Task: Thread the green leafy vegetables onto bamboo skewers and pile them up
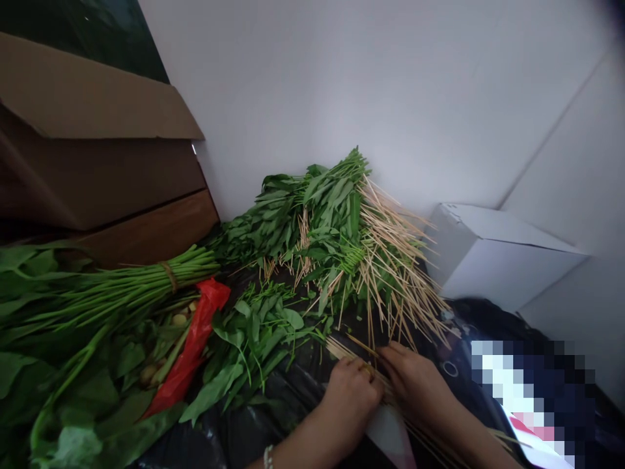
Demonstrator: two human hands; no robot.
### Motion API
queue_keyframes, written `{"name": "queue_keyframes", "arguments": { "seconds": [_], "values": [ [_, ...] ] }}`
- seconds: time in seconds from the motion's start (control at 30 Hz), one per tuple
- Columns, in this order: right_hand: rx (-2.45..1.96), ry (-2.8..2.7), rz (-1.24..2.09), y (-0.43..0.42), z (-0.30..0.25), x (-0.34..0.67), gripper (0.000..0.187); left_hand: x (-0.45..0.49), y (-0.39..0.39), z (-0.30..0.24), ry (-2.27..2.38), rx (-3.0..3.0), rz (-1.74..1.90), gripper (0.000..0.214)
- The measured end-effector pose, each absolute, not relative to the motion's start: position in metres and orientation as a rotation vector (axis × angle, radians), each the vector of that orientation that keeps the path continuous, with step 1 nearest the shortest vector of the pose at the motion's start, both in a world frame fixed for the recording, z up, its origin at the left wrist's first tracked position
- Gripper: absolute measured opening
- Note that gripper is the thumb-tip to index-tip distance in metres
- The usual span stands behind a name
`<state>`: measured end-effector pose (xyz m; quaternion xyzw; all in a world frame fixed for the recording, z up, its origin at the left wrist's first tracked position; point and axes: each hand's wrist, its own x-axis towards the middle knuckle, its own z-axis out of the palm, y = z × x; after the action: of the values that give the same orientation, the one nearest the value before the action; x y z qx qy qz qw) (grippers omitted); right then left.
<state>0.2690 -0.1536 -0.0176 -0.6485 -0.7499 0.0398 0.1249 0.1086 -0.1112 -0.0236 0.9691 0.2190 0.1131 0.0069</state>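
Note:
Low in the middle, my left hand is closed, its fingers curled around a bunch of thin bamboo skewers. Right beside it, my right hand pinches at the same skewers, its fingertips partly hidden. A pale, flat-sided thing shows under the hands. Beyond them lies a heap of leafy greens threaded on skewers, with many bare stick ends fanning to the right. Loose leafy sprigs lie to the left of my left hand.
At left sit a tied bundle of green stems and a red plastic bag. A cardboard box stands behind them. A white box rests against the wall at right, above a blurred-out screen. Black plastic covers the surface.

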Motion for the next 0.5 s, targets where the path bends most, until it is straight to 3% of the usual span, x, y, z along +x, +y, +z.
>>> {"name": "queue_keyframes", "arguments": {
  "seconds": [0.3,0.5],
  "values": [
    [-1.664,-2.242,-0.322,-0.155,-0.060,0.281,0.034,0.067,-0.121,-0.024,0.667,2.892,0.560,0.018],
    [-1.547,-2.258,-0.449,-0.158,-0.048,0.284,0.037,-0.037,-0.104,0.014,1.157,2.537,0.775,0.015]
  ]
}}
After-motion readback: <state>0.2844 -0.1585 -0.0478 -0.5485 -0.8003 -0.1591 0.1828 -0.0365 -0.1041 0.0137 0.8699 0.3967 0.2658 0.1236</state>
